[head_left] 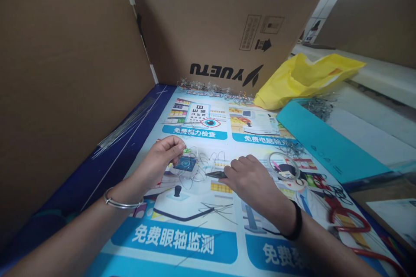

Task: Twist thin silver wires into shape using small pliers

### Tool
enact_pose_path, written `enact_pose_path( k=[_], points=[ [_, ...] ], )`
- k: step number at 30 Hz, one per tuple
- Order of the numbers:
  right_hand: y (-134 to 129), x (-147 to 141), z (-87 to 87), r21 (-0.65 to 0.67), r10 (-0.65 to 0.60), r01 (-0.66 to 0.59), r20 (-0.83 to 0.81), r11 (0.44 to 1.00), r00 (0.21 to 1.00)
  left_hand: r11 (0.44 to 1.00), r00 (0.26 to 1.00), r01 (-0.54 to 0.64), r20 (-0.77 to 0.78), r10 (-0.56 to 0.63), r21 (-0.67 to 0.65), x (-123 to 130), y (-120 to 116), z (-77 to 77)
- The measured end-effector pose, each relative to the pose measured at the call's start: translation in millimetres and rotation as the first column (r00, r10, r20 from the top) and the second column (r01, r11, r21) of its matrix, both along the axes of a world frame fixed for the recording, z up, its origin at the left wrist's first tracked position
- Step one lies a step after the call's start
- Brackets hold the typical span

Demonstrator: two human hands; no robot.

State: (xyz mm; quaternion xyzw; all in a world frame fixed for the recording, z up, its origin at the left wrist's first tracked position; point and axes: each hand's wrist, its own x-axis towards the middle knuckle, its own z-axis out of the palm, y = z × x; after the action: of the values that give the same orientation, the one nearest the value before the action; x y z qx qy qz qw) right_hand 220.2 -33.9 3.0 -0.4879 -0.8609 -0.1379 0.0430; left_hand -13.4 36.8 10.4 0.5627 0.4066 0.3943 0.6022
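Observation:
My left hand (pixel 167 151) is closed in a pinch on a piece of thin wire (pixel 195 165) bent into loops and curves. It is held just above a printed poster mat (pixel 175 242). To its right, my right hand (pixel 248 177) is wrapped round a pair of pliers (pixel 216 174). Only the dark pointed jaws show, aimed left at the wire's loops; the handles are hidden in the fist. Whether the jaws touch the wire, I cannot tell. Several loose straight wire pieces (pixel 216 209) lie on the mat below the hands.
Red-handled scissors (pixel 351 220) lie at the right, near a round wire coil (pixel 283 166). Straight wires (pixel 126 127) lie bundled at the left. Bent wire pieces (pixel 208 86) line the back cardboard panel (pixel 221 17). A yellow bag (pixel 305 80) and teal box (pixel 331 143) stand right.

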Motion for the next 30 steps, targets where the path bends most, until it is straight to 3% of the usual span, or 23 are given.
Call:
enact_pose_path(
  k=[14, 21, 24, 27, 30],
  points=[
    [-1, 1, -1.8, -0.146, -0.017, 0.025, 0.052, 0.989, 0.998, 0.999, 1.0, 0.017, 0.019, -0.016, -0.041, 8, -5, -1.6],
    [3, 27, 24.4, -0.1, -0.108, 0.108, 0.004, 0.989, 0.994, 1.0, 0.999, 0.021, -0.033, -0.021, -0.015, 8, -5, -4.2],
    [3, 28, 32.9, -0.226, -0.125, 0.084, -0.172, 0.97, 0.977, 0.999, 0.998, 0.033, -0.06, -0.034, -0.015, 9, -6, -6.1],
    [1, 17, 28.9, -0.475, -0.201, -0.064, -0.487, 0.878, 0.85, 0.999, 0.998, 0.042, -0.04, -0.042, -0.005, 10, -8, -7.3],
    [0, 3, 16.6, -0.652, -0.434, -0.266, -0.702, 0.71, 0.565, 0.999, 0.999, 0.051, -0.007, -0.051, 0.002, 12, -10, -7.3]
  ],
)
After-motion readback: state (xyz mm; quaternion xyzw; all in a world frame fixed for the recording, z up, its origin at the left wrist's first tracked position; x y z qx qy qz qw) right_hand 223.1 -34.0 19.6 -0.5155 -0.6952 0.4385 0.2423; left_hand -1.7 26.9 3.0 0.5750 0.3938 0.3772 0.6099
